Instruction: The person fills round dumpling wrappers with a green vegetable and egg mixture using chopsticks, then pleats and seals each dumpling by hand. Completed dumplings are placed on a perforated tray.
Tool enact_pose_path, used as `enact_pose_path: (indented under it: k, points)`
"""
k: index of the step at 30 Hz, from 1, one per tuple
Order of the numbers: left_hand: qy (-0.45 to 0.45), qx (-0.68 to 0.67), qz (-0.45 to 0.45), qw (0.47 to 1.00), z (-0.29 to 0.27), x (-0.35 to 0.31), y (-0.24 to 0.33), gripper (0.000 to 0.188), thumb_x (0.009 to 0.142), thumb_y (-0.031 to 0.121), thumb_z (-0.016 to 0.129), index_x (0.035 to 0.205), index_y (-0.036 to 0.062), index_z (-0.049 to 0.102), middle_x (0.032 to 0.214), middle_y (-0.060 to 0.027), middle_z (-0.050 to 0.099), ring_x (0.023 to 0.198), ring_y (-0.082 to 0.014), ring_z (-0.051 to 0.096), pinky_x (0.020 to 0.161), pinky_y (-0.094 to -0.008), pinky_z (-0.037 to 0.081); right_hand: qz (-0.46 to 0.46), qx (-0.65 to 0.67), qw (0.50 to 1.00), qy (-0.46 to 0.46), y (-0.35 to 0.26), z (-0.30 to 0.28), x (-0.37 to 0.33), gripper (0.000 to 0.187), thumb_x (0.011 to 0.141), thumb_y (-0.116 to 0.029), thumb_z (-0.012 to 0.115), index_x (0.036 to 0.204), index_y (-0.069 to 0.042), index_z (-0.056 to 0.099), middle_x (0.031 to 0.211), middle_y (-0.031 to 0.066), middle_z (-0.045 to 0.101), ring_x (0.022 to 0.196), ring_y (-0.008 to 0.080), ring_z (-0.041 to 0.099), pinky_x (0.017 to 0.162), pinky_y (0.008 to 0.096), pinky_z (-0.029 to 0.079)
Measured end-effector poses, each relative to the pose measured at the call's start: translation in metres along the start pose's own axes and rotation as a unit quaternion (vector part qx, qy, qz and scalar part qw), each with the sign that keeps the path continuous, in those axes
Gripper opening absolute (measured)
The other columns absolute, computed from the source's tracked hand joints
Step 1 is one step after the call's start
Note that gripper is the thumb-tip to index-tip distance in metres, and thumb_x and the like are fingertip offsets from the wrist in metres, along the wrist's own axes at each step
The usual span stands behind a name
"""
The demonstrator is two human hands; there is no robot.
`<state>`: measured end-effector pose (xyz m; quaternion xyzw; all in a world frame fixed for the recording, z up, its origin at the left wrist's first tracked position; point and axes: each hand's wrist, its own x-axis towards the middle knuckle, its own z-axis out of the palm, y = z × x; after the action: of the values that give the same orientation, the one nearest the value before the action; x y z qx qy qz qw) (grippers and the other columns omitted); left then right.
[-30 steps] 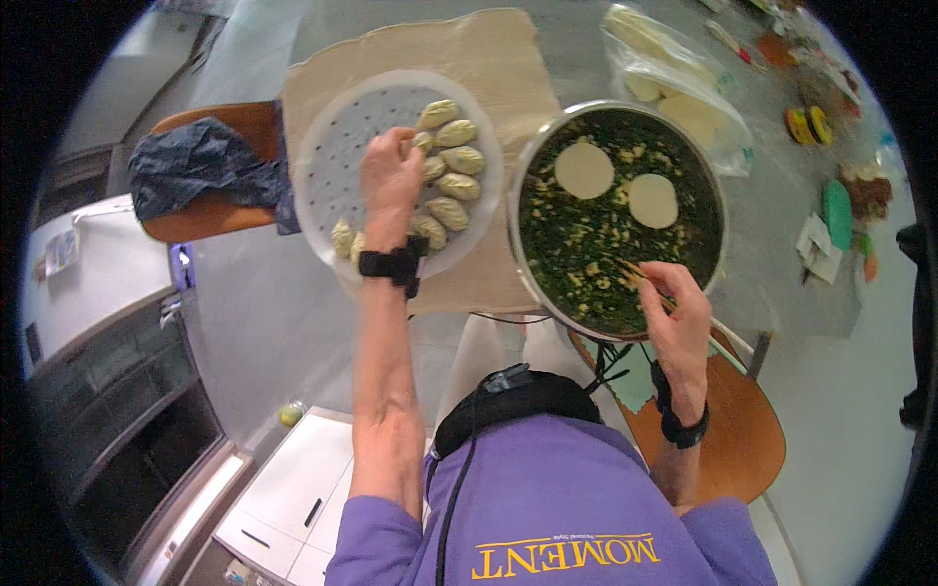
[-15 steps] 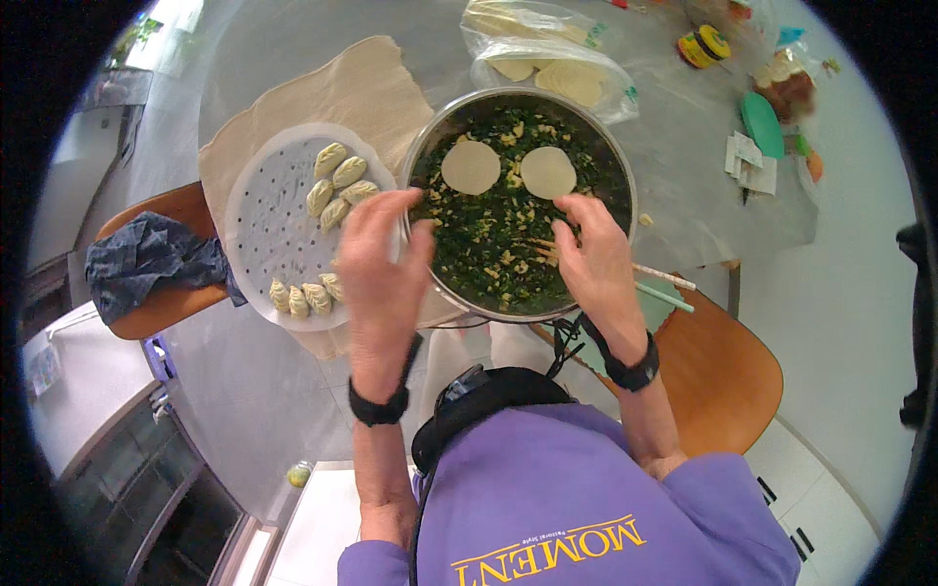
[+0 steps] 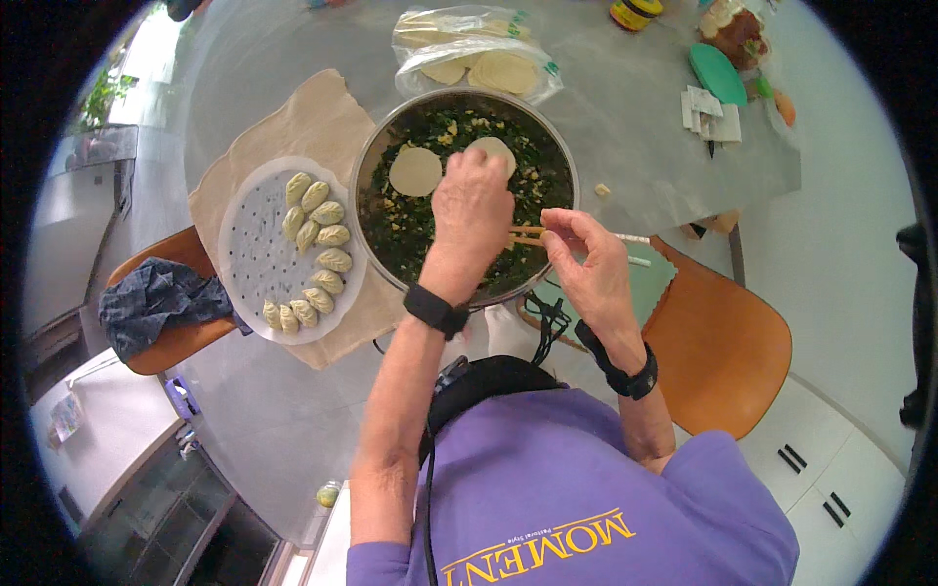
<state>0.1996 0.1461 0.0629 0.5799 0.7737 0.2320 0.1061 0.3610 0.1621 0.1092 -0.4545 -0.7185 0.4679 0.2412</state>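
A large steel pot [image 3: 360, 215] holds chopped green filling [image 3: 401, 230] with yellow bits. Two round dough wrappers lie on the filling. The left wrapper [image 3: 415, 173] lies flat. At the right wrapper [image 3: 500, 153], my left hand [image 3: 473, 210] has its fingers closed on the near edge, with the fingertips partly hidden. My right hand [image 3: 594, 266] is at the pot's right rim, thumb and forefinger around the wooden chopsticks [image 3: 526, 235], whose tips are in the filling. Their pale ends stick out beyond my hand. Pleated dumplings [image 3: 333, 235] sit on a white perforated round sheet [image 3: 256, 244], left of the pot.
A beige cloth [image 3: 303, 122] lies under the sheet. Beyond the pot is a plastic bag of wrappers [image 3: 503, 72]. A yellow-and-black jar [image 3: 635, 14], a green lid [image 3: 718, 73] and papers [image 3: 718, 119] lie at the far right. Orange chairs [image 3: 728, 337] stand on both sides.
My left hand has moved right, from the pot's left rim to the right wrapper, and its fingers have closed. My right hand has come down onto the chopsticks. The view has shifted.
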Motion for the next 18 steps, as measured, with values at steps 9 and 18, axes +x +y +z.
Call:
enact_pose_path:
  k: [9,18]
  points:
    - [-0.055,0.086,-0.012,0.995,0.024,0.021,0.005,0.048,0.068,0.015,0.077,0.108,0.0,0.055,0.105,-0.0183,0.056,0.101,-0.0359,0.057,0.081,-0.0429,0.052,0.013,0.049,0.999,0.007,0.006,-0.018,-0.015,0.021,0.09,-0.007,0.064,0.11,-0.001,0.066,0.099,0.0057,0.07,0.087,0.012,0.065,0.08,0.026,0.051]
    - [-0.076,0.157,-0.033,0.984,0.03,0.03,0.008,0.043,0.069,0.012,0.079,0.103,0.0018,0.055,0.103,-0.0176,0.058,0.098,-0.0347,0.06,0.077,-0.042,0.054,-0.003,0.06,0.998,0.027,0.003,-0.029,-0.018,0.021,0.089,-0.008,0.065,0.108,0.0,0.065,0.097,0.0106,0.068,0.08,0.0171,0.066,0.069,0.0275,0.052]
